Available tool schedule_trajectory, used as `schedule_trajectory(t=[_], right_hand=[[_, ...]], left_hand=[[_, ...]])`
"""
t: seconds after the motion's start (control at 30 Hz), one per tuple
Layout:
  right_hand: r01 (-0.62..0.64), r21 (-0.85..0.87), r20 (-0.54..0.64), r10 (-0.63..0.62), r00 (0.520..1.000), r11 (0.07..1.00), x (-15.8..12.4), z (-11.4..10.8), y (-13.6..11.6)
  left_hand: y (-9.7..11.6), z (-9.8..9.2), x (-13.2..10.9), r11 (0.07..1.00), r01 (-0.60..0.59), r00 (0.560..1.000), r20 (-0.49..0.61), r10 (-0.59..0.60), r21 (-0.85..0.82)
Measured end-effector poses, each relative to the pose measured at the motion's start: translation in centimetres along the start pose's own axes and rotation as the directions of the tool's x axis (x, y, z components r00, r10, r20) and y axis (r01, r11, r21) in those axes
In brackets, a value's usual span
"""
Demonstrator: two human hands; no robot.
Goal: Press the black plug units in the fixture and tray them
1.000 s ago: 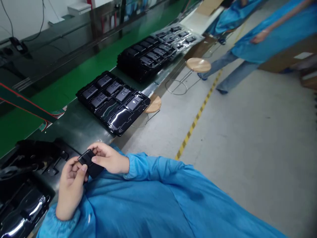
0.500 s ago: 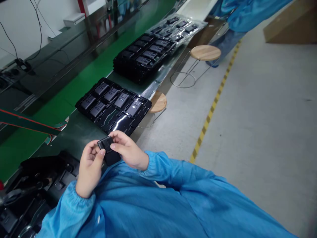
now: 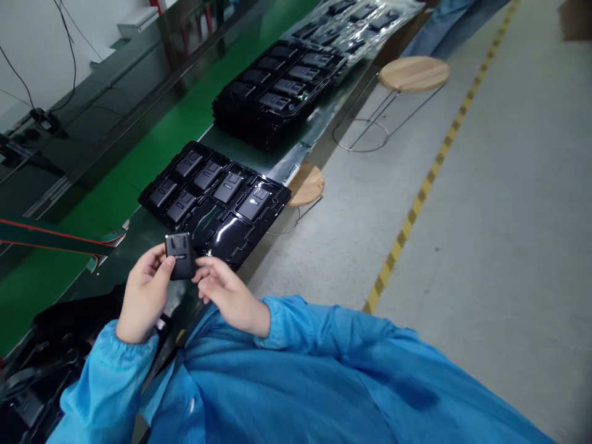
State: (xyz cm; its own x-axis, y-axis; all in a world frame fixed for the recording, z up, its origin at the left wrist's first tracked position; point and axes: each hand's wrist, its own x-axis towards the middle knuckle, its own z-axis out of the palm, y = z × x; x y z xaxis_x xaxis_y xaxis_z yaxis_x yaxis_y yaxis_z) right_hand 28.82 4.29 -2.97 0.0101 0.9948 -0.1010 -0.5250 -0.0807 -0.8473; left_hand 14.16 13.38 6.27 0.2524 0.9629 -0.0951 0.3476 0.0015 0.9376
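Note:
My left hand (image 3: 143,299) grips a small black rectangular device (image 3: 182,266) by its left edge, thumb on the front face. White lettering, too small to read surely, and a raised clip-like part at the top face me. My right hand (image 3: 234,302) is at the device's lower right edge, fingers loosely bent and apart; whether a fingertip touches it I cannot tell. Just beyond lies a glossy black moulded tray (image 3: 219,243). Several similar devices (image 3: 227,187) sit in its pockets, while its nearer pockets hold none.
Behind stands a stack of filled black trays (image 3: 250,126), then plastic-wrapped devices (image 3: 363,12). A green conveyor belt (image 3: 111,200) runs along the left. Dark equipment (image 3: 60,345) is at lower left. Two wooden stools (image 3: 414,73) stand right of the bench; a person's leg shows behind.
The device has moved left and up in my left hand, its lettered face turned more toward me. My right hand has let go of its face and drawn back to the edge.

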Motion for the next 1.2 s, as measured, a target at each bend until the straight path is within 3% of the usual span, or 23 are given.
schedule_trajectory(t=[0.1,0.23,0.37,0.47,0.53,0.73,1.0,1.2], right_hand=[[0.035,-0.305,0.139,0.008,0.99,0.952,0.3,-0.2,2.2],[0.28,-0.618,0.304,-0.105,0.947,0.735,2.1,-0.9,5.1],[0.511,-0.746,0.515,-0.117,0.849,0.428,4.2,-1.6,7.1],[0.612,-0.763,0.614,-0.065,0.787,0.209,4.8,-1.8,8.1],[0.649,-0.752,0.648,-0.051,0.76,0.115,4.9,-1.7,8.6],[0.7,-0.713,0.696,-0.078,0.714,0.044,4.7,-1.9,9.5],[0.705,-0.709,0.7,-0.109,0.706,0.012,4.6,-2.1,10.2],[0.709,-0.705,0.704,-0.138,0.697,-0.016,4.5,-2.1,10.6]], left_hand=[[0.7,-0.3,2.1,0.989,-0.055,0.998,0.029,0.051,0.138],[1.2,0.6,5.3,0.923,-0.173,0.984,0.106,0.145,0.343],[1.6,2.1,8.6,0.838,-0.247,0.965,0.199,0.169,0.487],[1.8,3.3,10.8,0.769,-0.267,0.958,0.249,0.145,0.58],[1.7,3.8,11.9,0.725,-0.285,0.951,0.28,0.132,0.627],[1.1,4.1,13.3,0.634,-0.36,0.927,0.34,0.159,0.684],[1.4,4.5,12.3,0.434,-0.46,0.888,0.402,0.223,0.775],[1.3,4.7,12.0,0.435,-0.465,0.885,0.412,0.215,0.771]])
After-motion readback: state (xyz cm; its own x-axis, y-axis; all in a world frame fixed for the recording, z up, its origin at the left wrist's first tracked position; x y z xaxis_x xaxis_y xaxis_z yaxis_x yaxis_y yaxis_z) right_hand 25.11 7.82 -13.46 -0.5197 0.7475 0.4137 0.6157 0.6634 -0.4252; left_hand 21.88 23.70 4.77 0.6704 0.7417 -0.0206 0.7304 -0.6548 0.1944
